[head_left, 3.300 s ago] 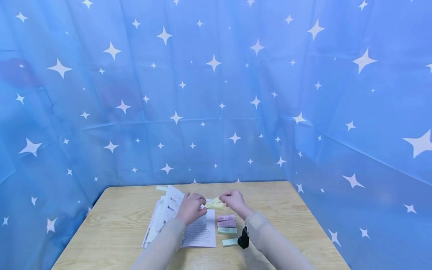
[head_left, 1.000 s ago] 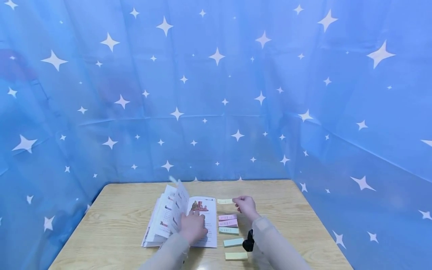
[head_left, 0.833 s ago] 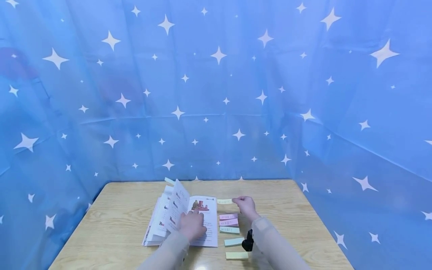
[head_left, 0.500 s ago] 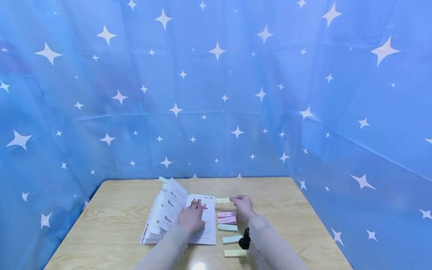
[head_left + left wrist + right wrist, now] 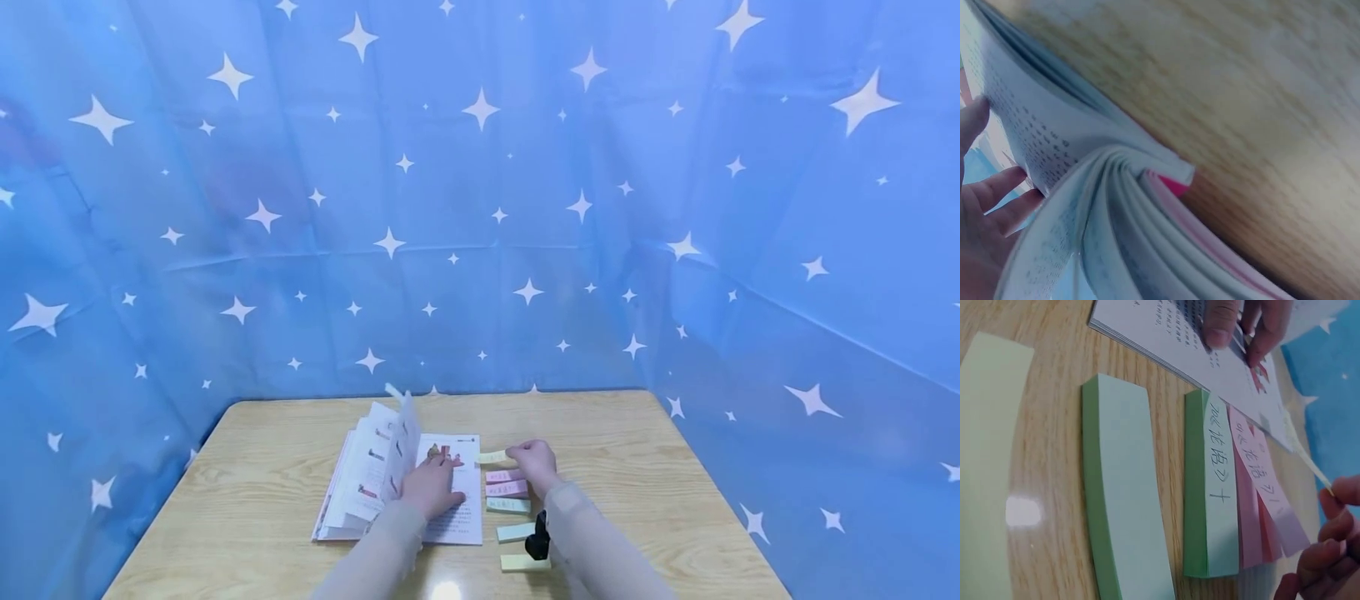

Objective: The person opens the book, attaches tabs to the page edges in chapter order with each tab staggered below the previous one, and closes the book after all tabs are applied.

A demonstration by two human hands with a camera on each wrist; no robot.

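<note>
An open book lies on the table, some of its leaves standing up on the left side. My left hand rests on the right-hand page with fingers extended, partly over a coloured picture. My right hand pinches one end of a yellow sticky note, a narrow strip. The strip's other end meets the upper right edge of the page; in the right wrist view it slants from the page to my fingertips. In the left wrist view, upright pages partly hide my left hand.
Right of the book lie pink sticky notes and a green pad, both handwritten. Nearer me are a plain green pad and a yellow pad. A pale tab sticks up from a raised leaf. A blue starred curtain surrounds the wooden table.
Earlier both hands were at the yellow strip; now only the right holds it. The left hand has come down onto the page, now an illustrated one. The right hand has shifted slightly left and nearer.
</note>
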